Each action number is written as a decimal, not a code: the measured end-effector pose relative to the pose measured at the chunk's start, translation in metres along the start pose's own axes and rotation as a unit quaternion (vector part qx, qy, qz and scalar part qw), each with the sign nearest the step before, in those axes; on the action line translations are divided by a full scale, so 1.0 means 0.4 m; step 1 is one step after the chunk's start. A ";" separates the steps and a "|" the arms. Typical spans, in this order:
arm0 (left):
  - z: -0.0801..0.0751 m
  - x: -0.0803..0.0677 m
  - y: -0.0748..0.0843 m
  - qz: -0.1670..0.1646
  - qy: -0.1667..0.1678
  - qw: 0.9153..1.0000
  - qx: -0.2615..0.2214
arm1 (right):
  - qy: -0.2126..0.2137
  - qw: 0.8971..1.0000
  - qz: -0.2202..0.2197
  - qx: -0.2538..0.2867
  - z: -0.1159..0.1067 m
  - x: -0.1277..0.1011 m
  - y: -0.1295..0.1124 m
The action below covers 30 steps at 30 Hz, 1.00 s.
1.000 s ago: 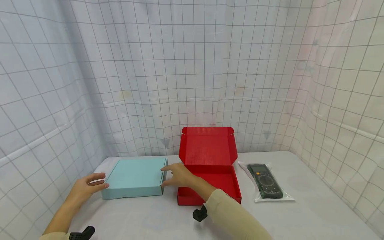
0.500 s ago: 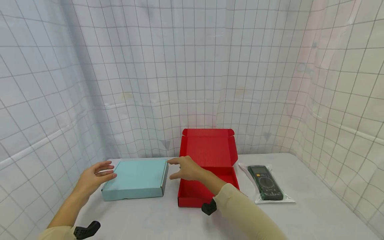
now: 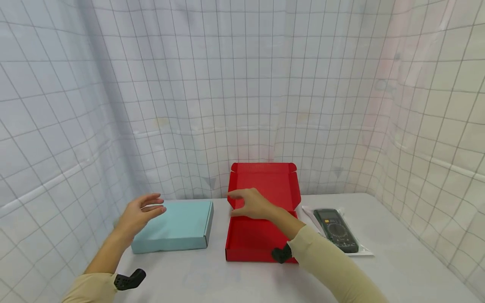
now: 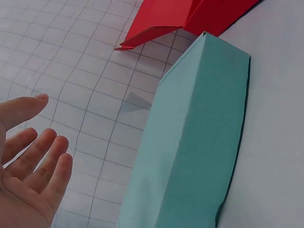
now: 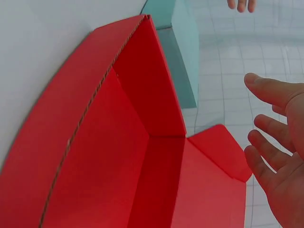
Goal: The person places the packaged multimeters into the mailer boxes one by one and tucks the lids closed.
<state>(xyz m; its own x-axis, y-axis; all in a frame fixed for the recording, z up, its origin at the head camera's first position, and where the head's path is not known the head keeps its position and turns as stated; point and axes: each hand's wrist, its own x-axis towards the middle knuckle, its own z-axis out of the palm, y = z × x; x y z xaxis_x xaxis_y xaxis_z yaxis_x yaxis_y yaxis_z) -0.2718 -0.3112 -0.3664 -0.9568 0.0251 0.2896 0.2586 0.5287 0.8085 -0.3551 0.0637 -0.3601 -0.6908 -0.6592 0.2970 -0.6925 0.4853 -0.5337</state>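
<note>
Head view: the left hand (image 3: 141,213) hovers with relaxed, straight fingers, holding nothing, just over the left edge of the flat, closed pale-blue cardboard box (image 3: 175,226), not touching it as far as I can tell. The right hand (image 3: 253,204) hangs above the open red corrugated cardboard box (image 3: 260,229), which sits just right of the blue box; its fingers are loosely spread and empty, in front of the upright red lid. Further right of the blue box, beyond the red one, a dark green multimeter in a clear plastic bag (image 3: 335,231) lies on the white counter (image 3: 398,261).

Left wrist view: the left hand's (image 4: 26,166) grip is apart, palm open, clear of the blue box (image 4: 194,147).

Right wrist view: the right hand (image 5: 280,147) is likewise spread, over the red box's (image 5: 118,156) bare interior; the blue box (image 5: 183,45) lies beyond.

To my eye, working either box well means bringing both hands squarely to its opposite edges, so it stays level.
</note>
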 end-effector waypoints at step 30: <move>0.207 0.034 0.093 0.017 -0.043 0.997 -0.066 | 0.075 0.996 0.031 -0.032 -0.189 -0.169 0.120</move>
<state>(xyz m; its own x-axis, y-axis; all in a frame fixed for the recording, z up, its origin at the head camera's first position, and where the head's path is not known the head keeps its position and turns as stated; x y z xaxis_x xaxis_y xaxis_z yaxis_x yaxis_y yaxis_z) -0.2864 -0.2210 -0.3747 -0.9538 0.1169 0.2767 0.3001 0.4106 0.8610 -0.3574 0.1748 -0.3457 -0.7532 -0.5359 0.3814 -0.6553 0.5613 -0.5055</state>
